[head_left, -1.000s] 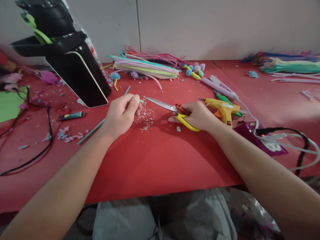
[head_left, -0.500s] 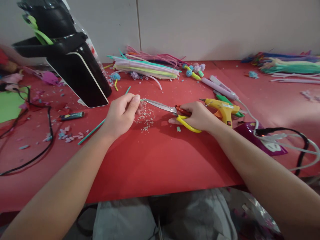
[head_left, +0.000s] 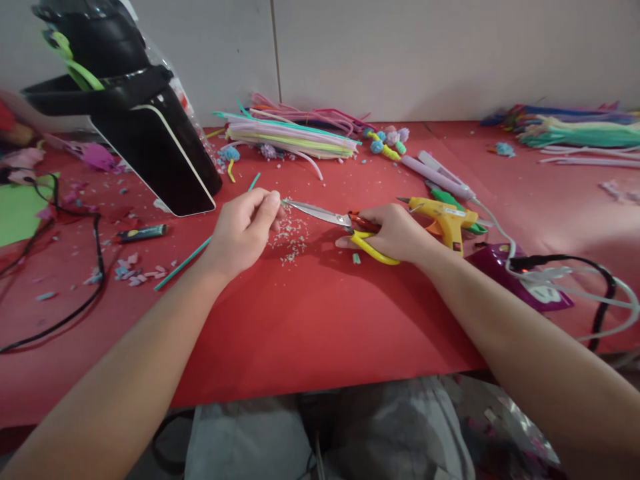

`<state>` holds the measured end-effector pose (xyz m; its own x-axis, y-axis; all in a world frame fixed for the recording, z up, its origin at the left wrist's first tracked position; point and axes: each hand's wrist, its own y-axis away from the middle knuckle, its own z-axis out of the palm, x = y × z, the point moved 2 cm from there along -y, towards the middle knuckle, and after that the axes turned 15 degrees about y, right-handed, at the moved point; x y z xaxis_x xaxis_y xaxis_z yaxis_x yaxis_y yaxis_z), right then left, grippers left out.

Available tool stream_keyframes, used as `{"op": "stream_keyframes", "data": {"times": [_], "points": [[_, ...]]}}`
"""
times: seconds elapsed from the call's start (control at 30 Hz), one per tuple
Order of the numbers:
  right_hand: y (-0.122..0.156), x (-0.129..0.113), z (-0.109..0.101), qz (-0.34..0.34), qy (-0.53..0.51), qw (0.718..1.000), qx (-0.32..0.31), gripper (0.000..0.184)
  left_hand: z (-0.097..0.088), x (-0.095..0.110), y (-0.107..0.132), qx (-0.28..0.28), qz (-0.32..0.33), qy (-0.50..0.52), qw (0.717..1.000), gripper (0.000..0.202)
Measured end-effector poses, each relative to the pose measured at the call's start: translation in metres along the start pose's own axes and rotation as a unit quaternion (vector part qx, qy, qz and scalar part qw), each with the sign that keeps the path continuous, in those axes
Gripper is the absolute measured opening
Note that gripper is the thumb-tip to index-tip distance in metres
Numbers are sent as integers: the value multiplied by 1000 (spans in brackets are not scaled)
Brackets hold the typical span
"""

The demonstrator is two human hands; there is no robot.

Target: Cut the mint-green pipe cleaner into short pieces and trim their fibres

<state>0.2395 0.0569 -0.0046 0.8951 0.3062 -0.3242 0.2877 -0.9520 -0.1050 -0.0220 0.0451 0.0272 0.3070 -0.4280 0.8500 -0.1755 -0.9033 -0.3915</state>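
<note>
My left hand point(head_left: 247, 223) is closed in a pinch on a small green pipe cleaner piece point(head_left: 283, 202), most of it hidden by the fingers. My right hand point(head_left: 393, 233) grips scissors point(head_left: 320, 213) with a yellow and a red handle loop. Their blades look nearly closed, and the tips meet the green piece at my left fingertips. Fine pale clippings point(head_left: 291, 243) lie scattered on the red table cover below. A teal pipe cleaner point(head_left: 187, 263) runs under my left hand and wrist. One short green scrap point(head_left: 356, 258) rests below the scissors.
Right of my right hand lie a yellow glue gun point(head_left: 447, 219), a lilac hair-straightener-like tool point(head_left: 437, 177) and a purple power strip point(head_left: 520, 277) with cables. Bundled pipe cleaners point(head_left: 295, 137) lie along the wall. A tilted black container point(head_left: 160, 157) and a dark tube point(head_left: 143, 233) are at left.
</note>
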Motion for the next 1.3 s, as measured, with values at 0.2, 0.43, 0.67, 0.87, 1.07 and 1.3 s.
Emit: {"op": "stream_keyframes", "data": {"times": [0.2, 0.43, 0.67, 0.87, 1.07, 1.3], "points": [[0, -1, 0, 6, -12, 1000, 2, 69, 0, -2, 0, 3, 4, -7, 1000, 34], [2, -1, -2, 0, -19, 1000, -7, 67, -2, 1, 0, 7, 26, -15, 1000, 27], [1, 0, -2, -6, -18, 1000, -11, 67, -2, 3, 0, 9, 16, -34, 999, 27], [0, 1, -1, 3, -11, 1000, -5, 69, -2, 3, 0, 9, 18, -30, 999, 26], [1, -1, -2, 9, -18, 1000, -3, 68, -1, 1, 1, 10, 5, -2, 1000, 32], [2, -1, -2, 4, -21, 1000, -4, 65, -1, 5, 1, 19, 3, -4, 1000, 38]]}}
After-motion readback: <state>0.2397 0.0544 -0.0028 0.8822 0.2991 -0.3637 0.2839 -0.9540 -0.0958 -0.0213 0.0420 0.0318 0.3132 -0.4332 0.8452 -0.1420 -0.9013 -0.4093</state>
